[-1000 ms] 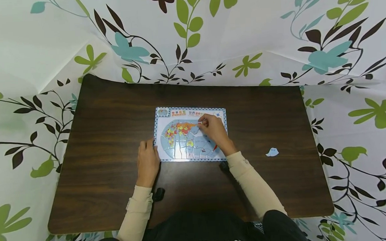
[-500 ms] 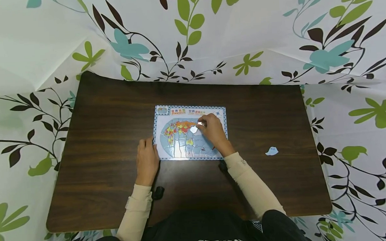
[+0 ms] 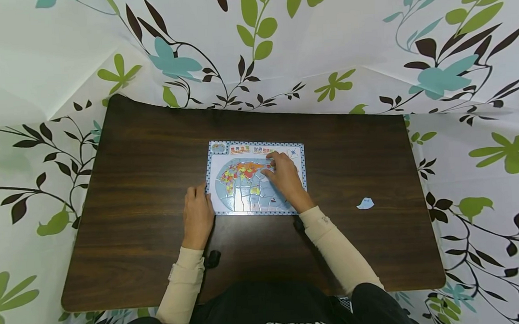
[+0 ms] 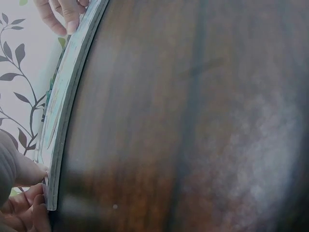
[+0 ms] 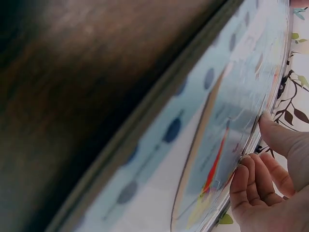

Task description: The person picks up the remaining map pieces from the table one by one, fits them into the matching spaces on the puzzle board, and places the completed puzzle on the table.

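Note:
A world-map jigsaw puzzle (image 3: 244, 201) in a white frame with a blue dotted border lies flat on the dark table. My left hand (image 3: 198, 218) holds its left edge, with the thumb and fingertips at the rim in the left wrist view. Over the upper right of the map is my right hand (image 3: 288, 180). Its thumb and bent fingers stand apart, tips touching the puzzle surface (image 5: 231, 125) in the right wrist view, and no lifted piece shows between them. Part of the map is hidden under this hand. A loose light-blue puzzle piece (image 3: 365, 203) lies on the table to the right.
The dark wood-grain table (image 3: 154, 152) extends well past the puzzle on both sides. A white curtain with leaf and flower prints (image 3: 282, 74) surrounds it. A small black object (image 3: 212, 259) is beside the left forearm.
The right hand has let go of a pinched puzzle piece, which now lies in the upper right of the map. Its thumb and fingers have parted. The left hand stays at the edge.

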`<action>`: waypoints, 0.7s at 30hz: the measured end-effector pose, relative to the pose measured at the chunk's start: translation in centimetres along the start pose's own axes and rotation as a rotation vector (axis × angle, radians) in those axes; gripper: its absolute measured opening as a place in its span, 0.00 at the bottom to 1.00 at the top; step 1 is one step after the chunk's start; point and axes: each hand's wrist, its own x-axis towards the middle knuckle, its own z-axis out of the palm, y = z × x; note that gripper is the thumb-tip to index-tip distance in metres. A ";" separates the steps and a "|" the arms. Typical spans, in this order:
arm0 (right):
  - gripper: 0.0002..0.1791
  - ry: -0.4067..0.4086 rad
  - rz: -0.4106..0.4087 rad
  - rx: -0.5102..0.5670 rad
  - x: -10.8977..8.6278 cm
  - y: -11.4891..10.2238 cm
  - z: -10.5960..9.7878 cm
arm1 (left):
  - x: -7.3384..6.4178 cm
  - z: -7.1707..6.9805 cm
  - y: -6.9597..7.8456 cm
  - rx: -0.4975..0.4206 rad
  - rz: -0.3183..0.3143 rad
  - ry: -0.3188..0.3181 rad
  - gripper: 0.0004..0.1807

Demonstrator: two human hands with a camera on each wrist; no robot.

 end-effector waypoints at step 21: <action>0.25 0.083 0.016 0.053 -1.0 -0.8 0.0 | -0.1 -0.2 0.2 -0.001 0.001 -0.010 0.18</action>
